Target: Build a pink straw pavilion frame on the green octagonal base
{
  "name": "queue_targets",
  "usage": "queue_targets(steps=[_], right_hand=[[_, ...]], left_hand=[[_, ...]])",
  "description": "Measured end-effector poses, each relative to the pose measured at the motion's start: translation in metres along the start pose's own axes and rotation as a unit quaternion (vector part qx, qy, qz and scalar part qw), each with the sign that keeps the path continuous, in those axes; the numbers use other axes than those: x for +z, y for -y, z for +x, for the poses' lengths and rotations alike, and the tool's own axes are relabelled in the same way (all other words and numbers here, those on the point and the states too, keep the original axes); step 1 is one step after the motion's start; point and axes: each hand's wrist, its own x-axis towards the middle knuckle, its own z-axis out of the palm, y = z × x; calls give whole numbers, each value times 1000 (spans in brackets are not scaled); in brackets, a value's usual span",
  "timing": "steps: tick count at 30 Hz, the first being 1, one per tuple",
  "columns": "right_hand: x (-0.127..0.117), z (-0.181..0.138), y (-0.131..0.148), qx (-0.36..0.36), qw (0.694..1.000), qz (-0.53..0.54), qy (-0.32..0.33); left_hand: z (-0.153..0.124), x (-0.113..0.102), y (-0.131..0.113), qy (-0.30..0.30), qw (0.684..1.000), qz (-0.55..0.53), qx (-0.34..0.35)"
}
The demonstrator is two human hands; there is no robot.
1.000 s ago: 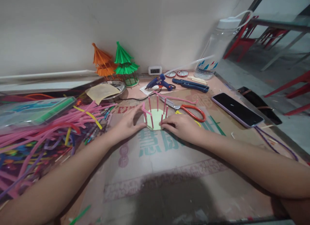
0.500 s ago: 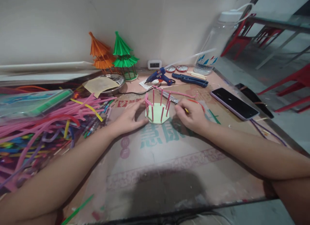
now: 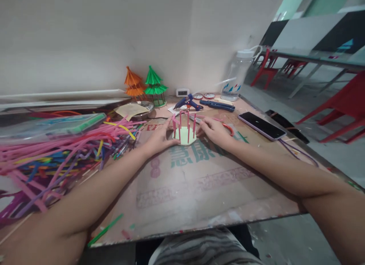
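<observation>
A small model has a pale green, many-sided base [image 3: 184, 136] with several upright dark pink sticks [image 3: 180, 120] around its edge. A bent pink chenille stem [image 3: 175, 119] sits at the top of the left sticks. My left hand [image 3: 160, 138] curves around the left side, thumb along the base's front edge and fingers behind the sticks. At the right edge, my right hand [image 3: 212, 131] has bent fingers against the model; their tips are partly hidden. Scissors with red-orange handles [image 3: 229, 129] lie behind my right hand, partly covered by it.
Pink and coloured chenille stems [image 3: 68, 158] heap at left under a clear plastic box [image 3: 57, 128]. Behind stand an orange tower [image 3: 133, 82], a green tower [image 3: 154, 84], a blue glue gun [image 3: 188, 102] and a water bottle [image 3: 235, 76]. A phone [image 3: 261, 125] lies at right.
My right hand has moved in from beside the model to its right edge, its fist loosened. The sticks stand in a different arrangement, as if the base turned. The camera view has shifted.
</observation>
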Motion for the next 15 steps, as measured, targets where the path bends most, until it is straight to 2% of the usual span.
queue_targets(steps=[10,15], right_hand=[[-4,-1,-1,-1,1000,-8,3],[-3,-4,2,13,999,33,1]], left_hand=[[0,-4,2,38,999,7,15],[-2,-6,-1,30,999,-1,-17]])
